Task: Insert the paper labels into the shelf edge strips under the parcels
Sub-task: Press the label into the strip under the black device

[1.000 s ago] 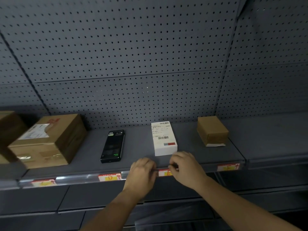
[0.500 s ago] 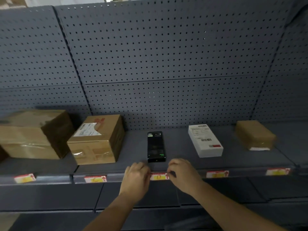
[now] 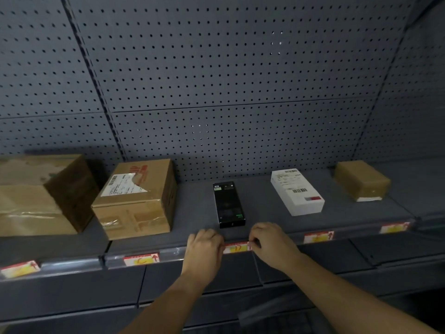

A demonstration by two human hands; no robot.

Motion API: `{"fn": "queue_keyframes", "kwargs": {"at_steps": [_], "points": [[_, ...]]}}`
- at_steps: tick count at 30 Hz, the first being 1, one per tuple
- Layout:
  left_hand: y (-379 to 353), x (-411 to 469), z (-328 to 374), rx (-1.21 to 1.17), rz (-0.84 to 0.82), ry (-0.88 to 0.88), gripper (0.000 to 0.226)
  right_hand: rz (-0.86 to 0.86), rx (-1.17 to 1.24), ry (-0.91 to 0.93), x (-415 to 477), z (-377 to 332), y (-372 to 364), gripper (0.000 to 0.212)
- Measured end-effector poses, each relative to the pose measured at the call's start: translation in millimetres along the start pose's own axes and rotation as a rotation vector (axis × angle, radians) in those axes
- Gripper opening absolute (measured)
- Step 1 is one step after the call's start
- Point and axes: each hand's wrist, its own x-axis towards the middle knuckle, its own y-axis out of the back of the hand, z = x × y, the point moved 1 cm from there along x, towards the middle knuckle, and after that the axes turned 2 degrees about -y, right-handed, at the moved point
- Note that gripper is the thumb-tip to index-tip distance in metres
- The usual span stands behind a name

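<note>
A red, white and yellow paper label sits in the grey shelf edge strip, right under a black slim box. My left hand pinches the label's left end and my right hand pinches its right end. Other labels show in the strip: one under a taped cardboard box, one under a white box, one under a small brown parcel, and one at far left.
A large brown carton stands at the far left of the shelf. A grey perforated back panel rises behind the parcels. A lower shelf lies dark below my arms.
The view swung from the white box to the black box. My hands left the label under the white box and now hold the one under the black box.
</note>
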Motion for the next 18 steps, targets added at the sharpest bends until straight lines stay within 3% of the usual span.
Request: {"fn": "queue_keyframes", "kwargs": {"at_steps": [18], "points": [[3.7,2.7,-1.5,-0.058,-0.065,0.028,0.009,-0.007,0.002,0.018,-2.1,-2.4,-4.8,0.015]]}}
